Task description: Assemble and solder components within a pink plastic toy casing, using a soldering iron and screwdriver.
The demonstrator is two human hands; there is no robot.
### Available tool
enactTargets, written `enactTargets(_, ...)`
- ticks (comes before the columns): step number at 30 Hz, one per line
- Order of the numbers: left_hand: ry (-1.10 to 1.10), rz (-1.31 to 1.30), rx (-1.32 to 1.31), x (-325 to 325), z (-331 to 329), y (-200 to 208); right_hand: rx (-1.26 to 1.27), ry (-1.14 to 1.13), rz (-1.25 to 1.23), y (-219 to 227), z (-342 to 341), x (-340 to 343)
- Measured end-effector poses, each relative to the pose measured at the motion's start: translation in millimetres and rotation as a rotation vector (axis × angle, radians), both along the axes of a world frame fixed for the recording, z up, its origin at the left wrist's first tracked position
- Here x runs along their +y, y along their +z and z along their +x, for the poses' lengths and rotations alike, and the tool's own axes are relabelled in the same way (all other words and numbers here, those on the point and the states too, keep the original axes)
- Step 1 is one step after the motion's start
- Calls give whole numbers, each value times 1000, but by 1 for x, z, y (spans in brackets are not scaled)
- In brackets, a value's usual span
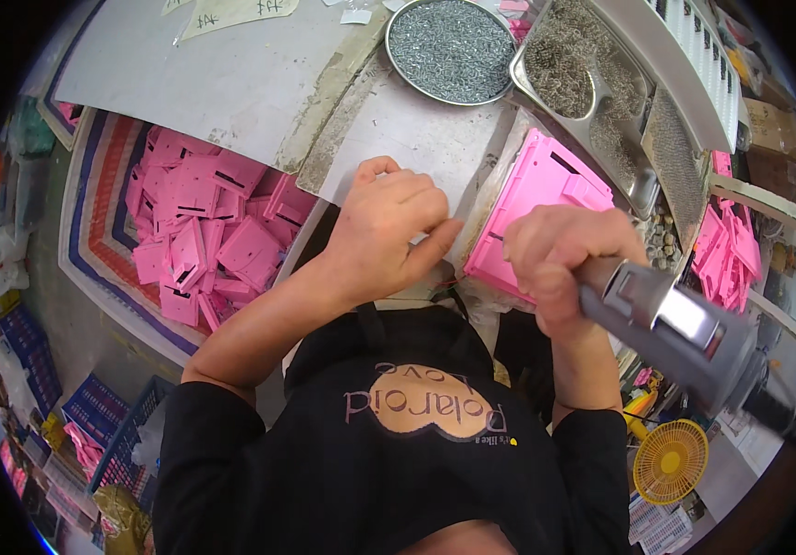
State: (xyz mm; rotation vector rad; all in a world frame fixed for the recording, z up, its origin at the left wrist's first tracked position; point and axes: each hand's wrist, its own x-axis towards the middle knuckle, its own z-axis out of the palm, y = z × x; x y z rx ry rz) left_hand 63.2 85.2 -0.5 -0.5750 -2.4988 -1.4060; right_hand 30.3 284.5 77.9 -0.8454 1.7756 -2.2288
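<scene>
My right hand (569, 254) is wrapped round the narrow front end of a grey and black electric screwdriver (675, 324). The tool's body slants out toward the lower right, and its tip is hidden by the hand. Below that hand lies a pink plastic panel (532, 199) with raised ribs and a dark slot along its left edge. My left hand (393, 222) hovers over the grey worktop, just left of the panel. Its fingers curl inward with the thumb pointing right, and what they hold, if anything, is hidden.
A round metal dish of silvery screws (453, 51) and a steel tray of small brownish metal parts (564, 65) stand at the back. Many pink plastic pieces (199, 217) fill a striped bag at left. More pink parts (726, 254) lie at right, above a yellow basket (671, 462).
</scene>
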Motion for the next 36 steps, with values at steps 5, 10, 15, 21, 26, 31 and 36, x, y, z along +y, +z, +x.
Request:
enactTargets(5, -9, -65, 119, 13, -1, 4, 60, -26, 18, -7, -1, 3)
enactTargets(10, -52, 1, 173, 24, 1, 3, 48, 37, -109, 36, -7, 6)
enactTargets(15, -68, 30, 209, 30, 1, 9, 34, 59, -124, 45, -2, 13)
enactTargets(21, -239, -92, 182, 20, 2, 21, -71, 16, -167, 42, 16, 15)
enactTargets(26, -485, -251, -4, 15, -9, 30, -141, -86, -147, 26, 35, 10)
enactTargets(31, -477, -272, -17, 15, -8, 25, 60, -92, 42, 9, 39, -1)
enactTargets(36, -460, -266, -29, 17, -6, 26, 162, -85, 115, 2, 41, -4)
